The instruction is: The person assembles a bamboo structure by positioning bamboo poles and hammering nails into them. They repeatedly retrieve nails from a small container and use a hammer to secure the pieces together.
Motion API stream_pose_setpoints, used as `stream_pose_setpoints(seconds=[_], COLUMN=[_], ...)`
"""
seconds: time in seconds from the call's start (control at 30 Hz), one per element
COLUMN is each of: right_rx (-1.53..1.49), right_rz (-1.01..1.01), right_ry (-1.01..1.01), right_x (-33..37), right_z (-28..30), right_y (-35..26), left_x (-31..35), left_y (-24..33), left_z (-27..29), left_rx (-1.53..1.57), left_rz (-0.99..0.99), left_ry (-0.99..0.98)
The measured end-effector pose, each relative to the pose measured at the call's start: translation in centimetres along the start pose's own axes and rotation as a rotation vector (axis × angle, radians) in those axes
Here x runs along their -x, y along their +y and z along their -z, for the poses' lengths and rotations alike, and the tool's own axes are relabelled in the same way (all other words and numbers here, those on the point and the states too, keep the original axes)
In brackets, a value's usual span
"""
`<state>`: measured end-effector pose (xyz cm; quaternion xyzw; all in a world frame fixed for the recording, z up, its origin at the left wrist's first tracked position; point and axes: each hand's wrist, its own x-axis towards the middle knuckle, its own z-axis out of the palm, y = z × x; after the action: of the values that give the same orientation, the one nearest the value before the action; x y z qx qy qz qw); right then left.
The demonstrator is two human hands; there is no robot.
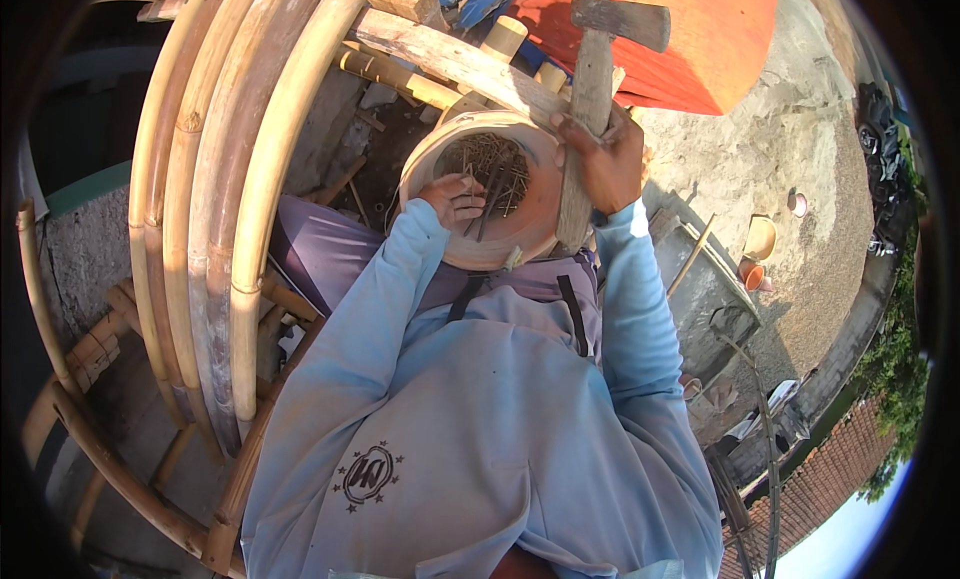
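Observation:
A round, pale clay-coloured bowl [535,224] rests at my lap, with many thin nails [505,164] heaped inside and a dark slim metal piece [491,201] lying among them. My left hand [455,199] reaches over the bowl's near-left rim, its fingers curled together beside the nails. Whatever they pinch is too small to make out. On the bowl's right side, my right hand [605,157] is wrapped around the wooden handle of a hammer [592,89]. It stands head up, its dark metal head flaring toward the right; the handle's lower end lies against the bowl's outer side.
Long bamboo poles [215,179] curve along my left. A wooden beam [450,59] crosses behind the bowl. An orange tarp [690,49] lies at the far side. Sandy ground [780,169] spreads to the right, with small pots [755,259] on it.

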<state>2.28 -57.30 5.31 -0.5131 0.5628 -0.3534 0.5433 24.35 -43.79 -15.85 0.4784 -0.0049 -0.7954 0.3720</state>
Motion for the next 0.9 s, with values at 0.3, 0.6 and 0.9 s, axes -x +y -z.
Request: stream_pose_setpoints(seconds=[0.3,0.6,0.9], right_rx=[0.099,-0.067,0.214], right_rz=[0.025,-0.019,0.254], right_ry=[0.015,-0.075,-0.121], right_x=[-0.6,-0.2,0.1], right_z=[0.2,-0.1,0.3], right_y=[1.0,-0.5,-3.0], left_x=[1.0,4.5,17.6], left_y=[0.6,-0.1,17.7], left_z=[-0.6,-5.3,-10.8], left_rx=[-0.015,0.075,-0.394], left_rz=[0.046,0.232,-1.109], left_ry=[0.011,0.213,0.243])
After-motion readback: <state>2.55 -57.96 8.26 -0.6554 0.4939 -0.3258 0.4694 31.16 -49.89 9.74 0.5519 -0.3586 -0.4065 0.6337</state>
